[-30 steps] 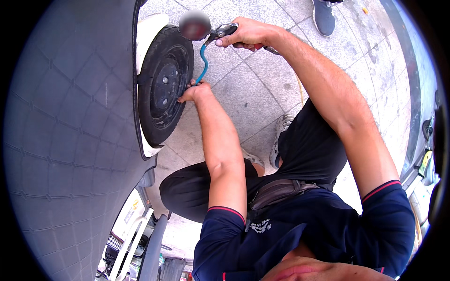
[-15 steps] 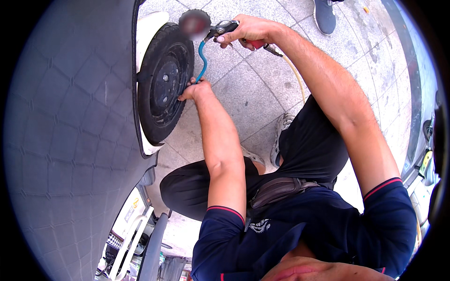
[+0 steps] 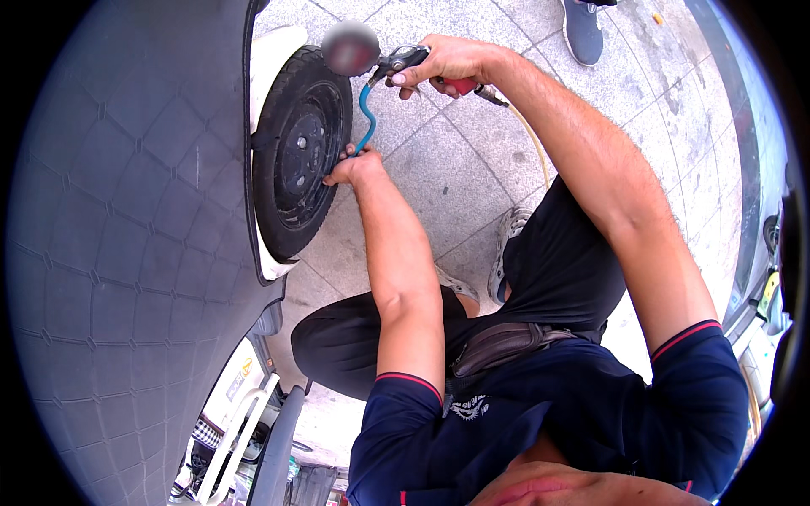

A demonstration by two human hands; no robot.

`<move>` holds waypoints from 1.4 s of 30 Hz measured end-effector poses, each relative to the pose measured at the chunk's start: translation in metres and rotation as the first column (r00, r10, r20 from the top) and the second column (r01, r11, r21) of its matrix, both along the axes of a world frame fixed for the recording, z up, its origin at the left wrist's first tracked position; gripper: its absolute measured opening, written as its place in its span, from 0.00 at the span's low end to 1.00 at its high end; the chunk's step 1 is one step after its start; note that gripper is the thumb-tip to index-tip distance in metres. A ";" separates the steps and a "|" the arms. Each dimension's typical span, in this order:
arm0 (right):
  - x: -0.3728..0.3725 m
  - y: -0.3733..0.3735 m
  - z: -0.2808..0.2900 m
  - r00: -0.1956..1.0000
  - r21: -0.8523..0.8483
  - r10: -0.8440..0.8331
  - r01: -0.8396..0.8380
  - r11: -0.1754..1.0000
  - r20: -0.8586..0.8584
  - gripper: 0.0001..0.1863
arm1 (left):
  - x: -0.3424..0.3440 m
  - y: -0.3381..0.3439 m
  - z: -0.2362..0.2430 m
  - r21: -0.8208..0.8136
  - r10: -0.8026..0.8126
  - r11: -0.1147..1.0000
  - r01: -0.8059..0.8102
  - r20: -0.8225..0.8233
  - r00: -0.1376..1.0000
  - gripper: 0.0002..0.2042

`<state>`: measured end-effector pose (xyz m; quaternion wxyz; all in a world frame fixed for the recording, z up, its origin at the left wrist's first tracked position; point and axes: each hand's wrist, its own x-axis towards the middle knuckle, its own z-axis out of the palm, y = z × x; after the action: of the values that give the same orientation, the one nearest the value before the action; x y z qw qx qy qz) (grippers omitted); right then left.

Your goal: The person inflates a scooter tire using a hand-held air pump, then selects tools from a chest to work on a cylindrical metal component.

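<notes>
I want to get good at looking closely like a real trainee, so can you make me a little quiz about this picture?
1. Which hand is at the wheel?
2. True or false: the short hose between the two hands is red.
3. Fill in the gap: the right hand grips a black-and-red ____.

Key:
1. The left hand.
2. False; it is blue.
3. Tool.
</notes>
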<state>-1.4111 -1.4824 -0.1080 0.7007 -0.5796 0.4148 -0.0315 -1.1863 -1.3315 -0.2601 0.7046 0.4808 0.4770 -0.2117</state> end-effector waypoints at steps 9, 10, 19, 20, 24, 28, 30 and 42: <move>0.002 0.000 -0.001 1.000 -0.016 0.006 -0.007 1.000 -0.026 0.23 | 0.000 0.000 0.002 0.011 -0.006 1.000 0.006 0.001 1.000 0.32; 0.002 0.000 -0.002 1.000 -0.012 -0.002 0.001 1.000 -0.028 0.23 | -0.001 -0.001 0.003 0.009 -0.008 1.000 0.008 0.001 1.000 0.33; 0.002 -0.005 0.001 0.978 -0.159 -0.097 0.068 0.985 -0.184 0.26 | -0.006 -0.001 -0.002 -0.100 -0.085 0.991 0.090 0.058 0.995 0.32; 0.001 -0.007 0.003 0.956 -0.221 -0.135 0.077 0.972 -0.260 0.27 | -0.015 -0.003 -0.004 -0.181 -0.134 0.972 0.153 0.109 0.985 0.30; 0.002 -0.011 -0.007 0.938 -0.336 -0.216 0.119 0.934 -0.270 0.26 | -0.037 -0.015 -0.035 -0.006 -0.380 0.918 0.397 0.274 0.883 0.25; 0.004 -0.014 -0.007 0.928 -0.449 -0.204 0.045 0.892 -0.313 0.22 | -0.051 -0.001 -0.056 -0.230 -0.578 0.765 0.601 0.165 0.799 0.32; 0.002 -0.010 0.009 0.906 -0.409 -0.256 0.105 0.907 -0.336 0.17 | -0.061 0.021 -0.044 -0.448 -0.604 0.677 0.584 0.115 0.788 0.31; -0.095 0.200 0.139 0.798 -0.278 0.113 -0.334 0.901 -0.592 0.16 | -0.108 0.306 0.202 0.012 -0.907 0.346 0.938 -0.250 0.338 0.17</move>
<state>-1.5066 -1.2827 0.0311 0.4244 -0.7291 0.5162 0.1476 -1.2940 -1.0253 -0.0583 0.3689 0.6949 0.2026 -0.5831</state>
